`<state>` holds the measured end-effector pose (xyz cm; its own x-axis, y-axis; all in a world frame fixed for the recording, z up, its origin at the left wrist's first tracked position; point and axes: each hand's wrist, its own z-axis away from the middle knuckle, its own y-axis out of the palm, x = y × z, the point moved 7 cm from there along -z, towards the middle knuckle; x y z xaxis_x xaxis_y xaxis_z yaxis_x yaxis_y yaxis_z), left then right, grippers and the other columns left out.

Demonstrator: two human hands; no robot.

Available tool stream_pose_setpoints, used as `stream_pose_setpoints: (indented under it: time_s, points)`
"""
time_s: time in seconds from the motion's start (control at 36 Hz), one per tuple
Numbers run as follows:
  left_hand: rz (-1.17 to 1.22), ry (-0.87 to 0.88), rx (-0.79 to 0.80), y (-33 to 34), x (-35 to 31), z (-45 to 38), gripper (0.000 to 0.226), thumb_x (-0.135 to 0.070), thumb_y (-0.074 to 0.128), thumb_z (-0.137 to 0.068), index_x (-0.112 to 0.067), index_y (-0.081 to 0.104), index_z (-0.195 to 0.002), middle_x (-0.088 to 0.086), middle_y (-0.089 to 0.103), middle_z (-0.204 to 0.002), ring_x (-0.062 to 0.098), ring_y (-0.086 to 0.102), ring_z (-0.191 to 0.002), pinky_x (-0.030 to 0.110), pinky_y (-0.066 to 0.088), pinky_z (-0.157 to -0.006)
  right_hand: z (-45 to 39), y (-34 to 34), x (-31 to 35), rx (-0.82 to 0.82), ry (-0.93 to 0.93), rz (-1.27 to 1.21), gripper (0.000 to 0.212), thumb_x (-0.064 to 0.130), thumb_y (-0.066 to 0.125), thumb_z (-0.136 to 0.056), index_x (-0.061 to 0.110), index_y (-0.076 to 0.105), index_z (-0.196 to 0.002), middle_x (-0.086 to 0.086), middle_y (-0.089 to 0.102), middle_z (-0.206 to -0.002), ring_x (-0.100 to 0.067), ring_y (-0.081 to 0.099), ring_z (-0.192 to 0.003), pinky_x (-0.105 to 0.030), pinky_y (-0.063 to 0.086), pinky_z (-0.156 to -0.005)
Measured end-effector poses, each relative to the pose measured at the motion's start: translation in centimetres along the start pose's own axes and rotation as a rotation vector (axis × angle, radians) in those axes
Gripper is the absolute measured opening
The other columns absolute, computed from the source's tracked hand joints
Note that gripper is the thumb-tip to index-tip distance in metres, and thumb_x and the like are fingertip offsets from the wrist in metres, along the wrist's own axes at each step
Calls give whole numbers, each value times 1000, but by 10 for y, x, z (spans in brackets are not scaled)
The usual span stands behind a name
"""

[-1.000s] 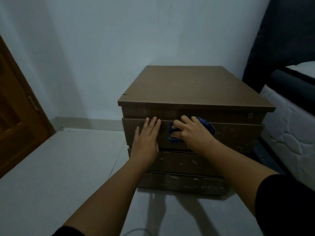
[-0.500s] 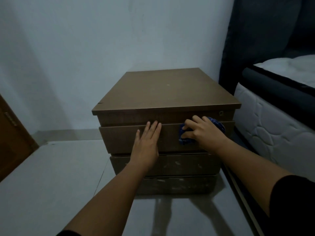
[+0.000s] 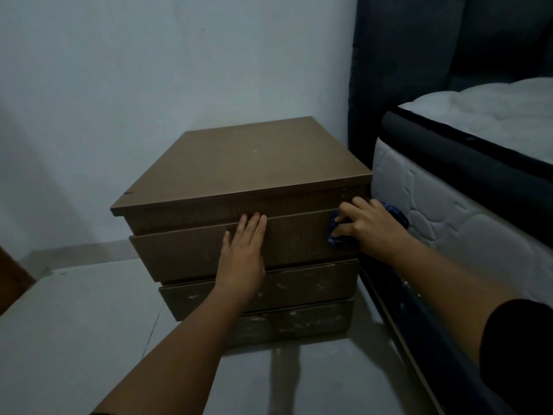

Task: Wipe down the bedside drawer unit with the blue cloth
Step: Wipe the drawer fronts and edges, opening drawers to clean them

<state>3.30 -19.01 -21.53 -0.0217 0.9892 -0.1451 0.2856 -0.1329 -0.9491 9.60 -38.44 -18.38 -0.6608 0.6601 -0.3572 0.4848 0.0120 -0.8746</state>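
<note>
Drawer unit: the squat brown wood-laminate bedside drawer unit [image 3: 239,211] stands on the pale tiled floor [image 3: 74,339], its back near the white wall and its right side just beside the white quilted mattress [image 3: 443,211]; it looks heavy and rigid, likely to stay put under rubbing; the flat top is bare, and pale smears show on the two lower drawer fronts, so those probably need more work.
Upper drawer front: the wide brown panel [image 3: 191,253] is flat, hard and fairly smooth; a cloth should slide across it easily; the panel may shift inward or outward if pushed unevenly, hence a bracing palm seems sensible.
Left hand: the left hand [image 3: 242,256] lies flat against the middle of that drawer front, fingers [image 3: 254,226] straight and spread, gripping nothing.
Right hand: the right hand [image 3: 371,226] presses at the right end of the same drawer front, fingers curled and closed over the cloth.
Blue cloth: the small bunched dark-blue patterned cloth [image 3: 336,238] sits between palm and wood, mostly hidden; soft, light and limp; best held wadded under the whole palm so it does not slip out near the narrow gap beside the mattress.
</note>
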Motion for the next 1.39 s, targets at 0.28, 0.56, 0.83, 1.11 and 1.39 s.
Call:
stream_pose_setpoints:
  time_s: [0.28, 0.56, 0.83, 1.11, 1.39]
  points:
    - [18, -22, -17, -4, -4, 0, 78, -6, 45, -91, -22, 0, -153, -6, -1, -162, 14, -8, -149, 41, 2, -120, 15, 4, -19, 19, 88, 14, 48, 12, 92, -33, 27, 76, -76, -2, 61, -85, -27, 62, -77, -35, 46, -56]
    - [-9, -38, 62, -8, -3, -2, 83, -4, 49, -88, -23, 2, -153, -7, 0, -162, 14, -6, -149, 43, 6, -121, 27, -1, -27, 226, 293, -34, 43, 16, 62, -86, 31, 57, -127, -2, 38, -130, -25, 35, -123, -36, 33, -93]
    - [-58, -20, 182, -22, -2, -5, 77, -7, 46, -91, -24, 4, -154, -6, 3, -162, 15, -1, -150, 50, 9, -120, 28, -10, -5, 270, 459, -121, 43, 15, 54, -91, 30, 51, -131, -4, 33, -133, -28, 33, -122, -39, 32, -98]
    - [-100, -212, 54, -45, 86, 24, 76, -11, 52, -90, -24, 10, -153, -3, 8, -161, 16, 3, -149, 47, 10, -120, -27, -44, 81, 98, 214, -55, 44, 21, 58, -89, 26, 48, -131, -6, 31, -138, -29, 33, -122, -42, 35, -96]
    - [-31, -205, 28, -60, 174, 38, 76, -5, 53, -90, -27, 13, -152, -2, 14, -161, 19, 11, -149, 45, 21, -119, -105, -58, 183, -188, -55, 49, 61, 31, 87, -50, 21, 69, -107, -8, 63, -112, -31, 54, -101, -42, 51, -70]
